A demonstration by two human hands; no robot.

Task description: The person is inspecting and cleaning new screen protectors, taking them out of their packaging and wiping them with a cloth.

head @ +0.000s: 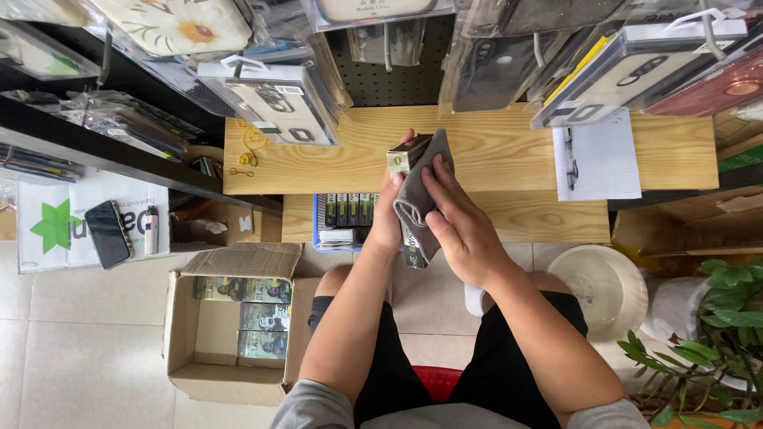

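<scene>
My left hand (387, 213) grips a small flat boxed product (406, 156), olive and gold, held upright in front of me above my knees. A grey cloth (425, 179) lies over the box, and my right hand (461, 225) presses it flat against the box's right face. Both hands hover just in front of the low wooden shelf (493, 151). A blue basket (322, 232) with several similar dark packs sits just under my left hand.
An open cardboard box (230, 334) with several green packs stands on the tile floor at left. Hanging phone cases (270, 95) crowd the top. A paper with a pen (596, 159) lies on the shelf. A white bucket (608, 290) and a plant (707, 334) are at right, a phone (107, 233) at far left.
</scene>
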